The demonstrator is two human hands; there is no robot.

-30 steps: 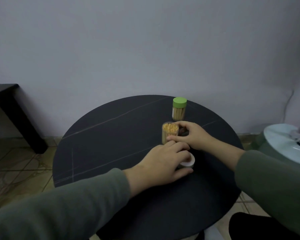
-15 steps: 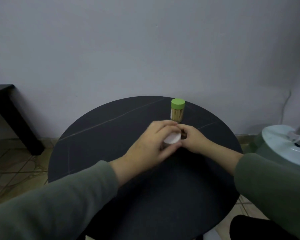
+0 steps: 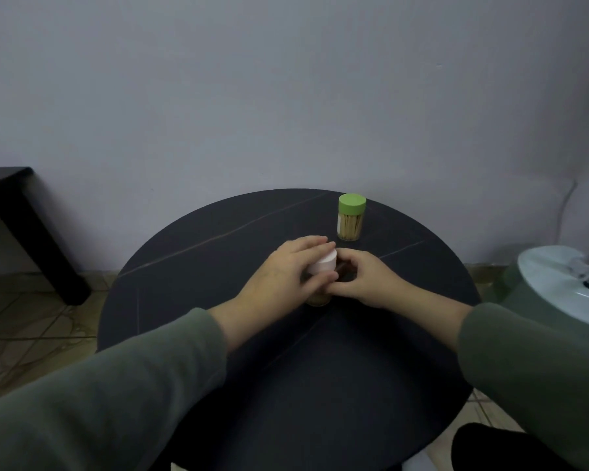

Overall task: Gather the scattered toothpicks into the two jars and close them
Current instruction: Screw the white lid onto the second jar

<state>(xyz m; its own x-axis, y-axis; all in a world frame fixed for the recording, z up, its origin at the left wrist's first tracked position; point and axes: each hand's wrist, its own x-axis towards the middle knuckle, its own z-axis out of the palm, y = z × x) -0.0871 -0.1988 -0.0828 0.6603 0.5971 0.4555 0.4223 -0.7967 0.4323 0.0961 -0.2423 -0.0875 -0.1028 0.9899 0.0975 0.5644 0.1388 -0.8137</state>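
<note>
You are on the last step, by the look of it: capping the second jar (image 3: 317,298). Your left hand (image 3: 286,271) grips the white lid (image 3: 323,261), smooth and round, and holds it on top of that jar near the middle of the dark, matte round tabletop (image 3: 191,266). Your right hand (image 3: 364,278) curls around the jar's side to steady it. Next you likely need to seat the lid squarely and press or twist it down. The other jar (image 3: 351,219), clear plastic packed with pale toothpicks, stands behind, already closed under its green lid (image 3: 352,203).

Table (image 3: 218,266) – matt dark stone look; jar (image 3: 350,227) – clear plastic.
</note>
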